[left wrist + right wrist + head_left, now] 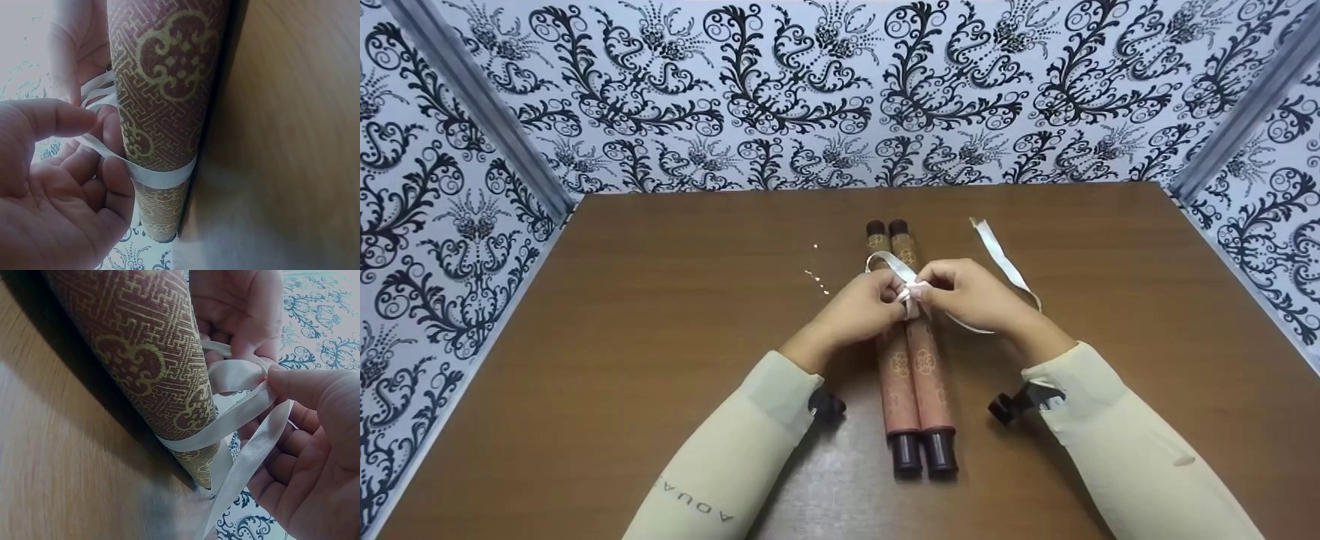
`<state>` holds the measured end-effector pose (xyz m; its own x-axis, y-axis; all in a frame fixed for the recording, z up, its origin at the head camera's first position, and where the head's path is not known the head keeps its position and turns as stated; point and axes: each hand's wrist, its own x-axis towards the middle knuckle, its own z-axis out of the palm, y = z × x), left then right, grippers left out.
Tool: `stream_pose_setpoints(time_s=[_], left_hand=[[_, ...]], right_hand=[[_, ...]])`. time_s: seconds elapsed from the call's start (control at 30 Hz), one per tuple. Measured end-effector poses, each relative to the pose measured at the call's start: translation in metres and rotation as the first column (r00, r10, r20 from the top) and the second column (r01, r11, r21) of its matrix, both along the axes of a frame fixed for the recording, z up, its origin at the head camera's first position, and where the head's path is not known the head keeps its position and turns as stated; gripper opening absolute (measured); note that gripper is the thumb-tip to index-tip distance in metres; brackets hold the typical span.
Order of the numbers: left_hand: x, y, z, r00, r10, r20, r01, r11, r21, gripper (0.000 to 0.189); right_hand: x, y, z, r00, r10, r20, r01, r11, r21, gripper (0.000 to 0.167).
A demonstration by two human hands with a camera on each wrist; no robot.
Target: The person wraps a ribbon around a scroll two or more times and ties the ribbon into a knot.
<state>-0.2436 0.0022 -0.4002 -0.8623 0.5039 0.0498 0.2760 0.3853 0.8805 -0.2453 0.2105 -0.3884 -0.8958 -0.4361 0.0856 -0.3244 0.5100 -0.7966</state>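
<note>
Two rolled scrolls (pixel 928 364) with gold-patterned reddish fabric and dark end knobs lie side by side on the table, pointing away from me. A white ribbon (pixel 216 429) wraps around them, and a loop of it rises above the scrolls. At the ribbon's crossing, my left hand (pixel 861 306) pinches it between thumb and fingers. From the other side, my right hand (pixel 975 292) pinches the ribbon close to the left fingertips. In the right wrist view a ribbon tail hangs down past the right fingers. The fingers partly hide where the strands cross.
A long ribbon end (pixel 997 251) trails over the brown table (pixel 697 300) to the right, its tip frayed. Small white bits (pixel 815 277) lie left of the scrolls. Patterned black-and-white walls (pixel 840 90) enclose the table's back and sides. Dark wrist cameras (pixel 829 407) stick out below the sleeves.
</note>
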Motion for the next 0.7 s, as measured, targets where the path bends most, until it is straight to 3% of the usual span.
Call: stream_pose_setpoints(time_s=[0.23,0.3,0.5,0.7], left_hand=[[0.0,0.001,-0.0034,0.996,-0.011,0.089,0.003,0.996,0.093,0.013],[0.0003,0.0014,-0.0037,0.996,-0.005,0.086,-0.003,0.996,0.093,0.014],[0.0002,0.0029,-0.0048,0.999,0.049,0.009,-0.049,0.997,0.066,0.016],[0.003,0.005,-0.0032,0.989,0.134,-0.058,-0.132,0.99,0.038,0.019]], right_hand=[[-0.0005,-0.0008,-0.0008,1.0,0.002,-0.004,-0.002,1.0,-0.01,0.009],[-0.0008,-0.0006,-0.0015,1.0,0.008,-0.005,-0.008,1.0,-0.016,0.009],[-0.0016,0.0004,-0.0023,1.0,0.007,0.003,-0.007,1.0,-0.026,0.009],[-0.0013,-0.0004,-0.0031,1.0,0.003,0.027,-0.002,0.999,-0.046,0.011]])
